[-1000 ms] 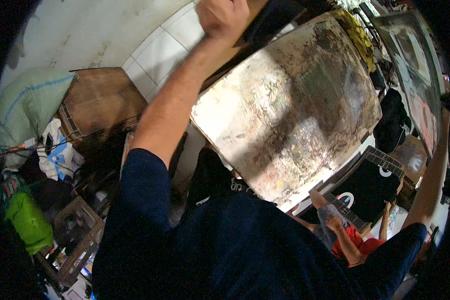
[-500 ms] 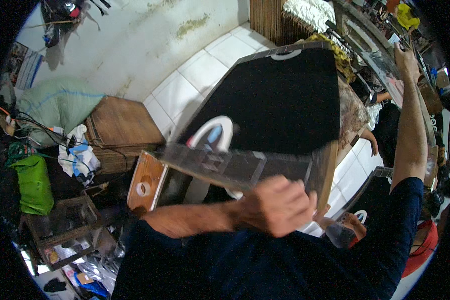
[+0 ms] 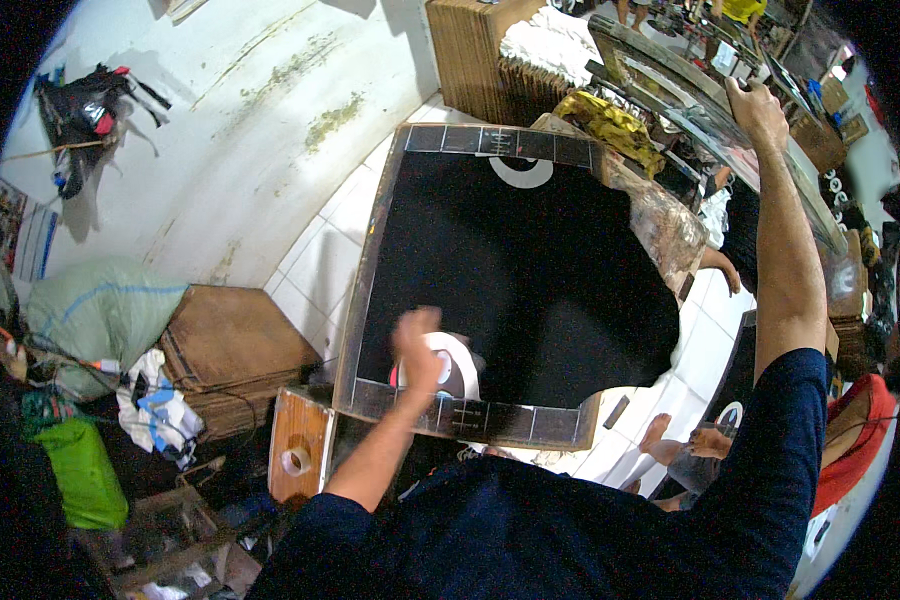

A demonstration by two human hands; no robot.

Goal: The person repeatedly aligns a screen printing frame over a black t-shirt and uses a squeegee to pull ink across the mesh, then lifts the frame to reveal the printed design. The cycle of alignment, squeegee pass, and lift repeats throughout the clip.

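A board covered in black cloth (image 3: 510, 275), with gridded dark strips at its top and bottom, lies over the stained tabletop (image 3: 660, 220). White rounded prints sit near both strips. My left hand (image 3: 418, 340), smeared by motion, is over the lower print (image 3: 460, 365) at the board's left; whether it touches is unclear, as are its fingers. My right hand (image 3: 758, 112) is raised at upper right, fingers closed on the edge of a large tilted, paint-smeared screen frame (image 3: 670, 100).
Stacked brown boards (image 3: 230, 335), a pale green sack (image 3: 95, 315), a green bag (image 3: 80, 475) and a wooden box (image 3: 300, 450) lie left. A co-worker in red (image 3: 850, 450) sits at lower right beside another black board (image 3: 730, 390). More people (image 3: 735, 20) are at the top.
The black board, absent earlier, was carried tilted by my left hand and now lies flatter over the table. That hand has released its near edge and moved left. My view has shifted.
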